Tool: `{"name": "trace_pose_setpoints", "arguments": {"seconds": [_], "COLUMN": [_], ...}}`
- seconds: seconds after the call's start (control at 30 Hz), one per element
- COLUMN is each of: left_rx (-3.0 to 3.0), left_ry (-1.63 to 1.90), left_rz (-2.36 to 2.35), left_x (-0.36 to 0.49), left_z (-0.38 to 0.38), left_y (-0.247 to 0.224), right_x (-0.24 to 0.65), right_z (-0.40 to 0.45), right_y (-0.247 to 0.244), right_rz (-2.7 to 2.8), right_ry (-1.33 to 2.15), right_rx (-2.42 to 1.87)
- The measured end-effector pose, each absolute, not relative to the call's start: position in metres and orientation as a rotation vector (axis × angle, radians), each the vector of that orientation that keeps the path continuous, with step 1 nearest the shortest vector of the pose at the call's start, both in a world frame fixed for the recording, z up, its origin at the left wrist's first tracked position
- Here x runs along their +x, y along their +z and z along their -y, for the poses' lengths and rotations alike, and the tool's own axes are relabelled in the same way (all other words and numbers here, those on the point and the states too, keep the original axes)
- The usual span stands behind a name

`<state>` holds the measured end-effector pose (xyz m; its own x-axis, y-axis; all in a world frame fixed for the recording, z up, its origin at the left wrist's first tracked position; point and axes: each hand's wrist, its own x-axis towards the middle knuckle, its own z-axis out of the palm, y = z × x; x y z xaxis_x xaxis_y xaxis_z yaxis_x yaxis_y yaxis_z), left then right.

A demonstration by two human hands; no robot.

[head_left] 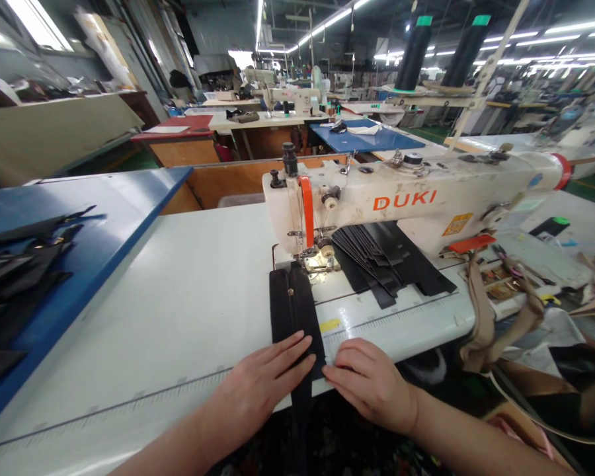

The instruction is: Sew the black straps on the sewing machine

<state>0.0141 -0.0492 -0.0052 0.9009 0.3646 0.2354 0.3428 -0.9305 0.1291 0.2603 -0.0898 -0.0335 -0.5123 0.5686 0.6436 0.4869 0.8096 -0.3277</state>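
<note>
A long black strip of material runs from under the presser foot of a white DUKI sewing machine towards me, over the table's front edge. My left hand lies flat on the strip, fingers extended and not gripping. My right hand rests beside it, its fingertips at the strip's right edge. A lit needle area holds the strip's far end. Behind it lies a pile of black strips, partly under the machine arm.
The white sewing table has a ruler scale along its front. A blue-topped table on the left holds black pieces. Beige straps hang at the right. Thread cones stand above, and more sewing machines stand behind.
</note>
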Motion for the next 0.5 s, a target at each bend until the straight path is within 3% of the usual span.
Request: {"name": "trace_pose_setpoints", "arguments": {"seconds": [0.5], "left_rx": [3.011], "left_ry": [0.305], "left_rz": [-0.620], "left_x": [0.016], "left_z": [0.054], "left_y": [-0.005], "right_x": [0.271], "right_z": [0.093], "right_y": [-0.027], "right_rz": [2.336], "right_ry": [0.149], "right_rx": [-0.754]}}
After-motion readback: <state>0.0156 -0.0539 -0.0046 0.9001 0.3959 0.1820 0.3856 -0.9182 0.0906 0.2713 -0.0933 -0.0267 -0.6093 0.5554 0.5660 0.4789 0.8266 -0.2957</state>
